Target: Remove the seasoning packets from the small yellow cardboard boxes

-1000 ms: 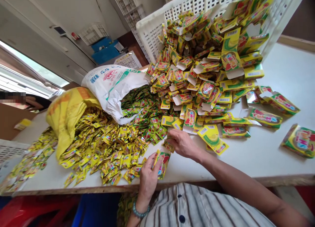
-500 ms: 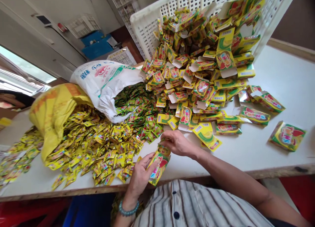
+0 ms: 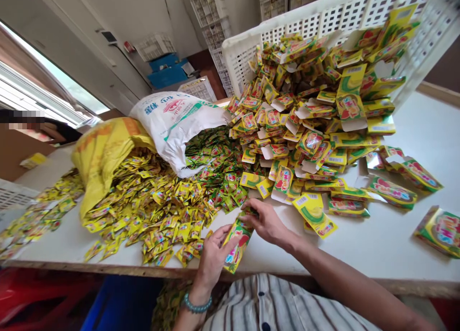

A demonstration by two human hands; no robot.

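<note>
Box (image 3: 241, 247) is sitting just below the frame's middle. To its left, packets (image 3: 179, 230) are lying; the left hand (image 3: 212, 259) is pinching the box between thumb and fingers, and oversqueezing could be crumpling it. The right hand (image 3: 266, 222) is curling its fingers over the upper end, any pinch hidden; crooked pushing could be tearing that edge.

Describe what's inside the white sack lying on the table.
Small green packets fill the visible mouth of the white sack and spill out onto the table. Deeper in, the sack's own wall covers everything, so its remaining contents can't be seen.
</note>
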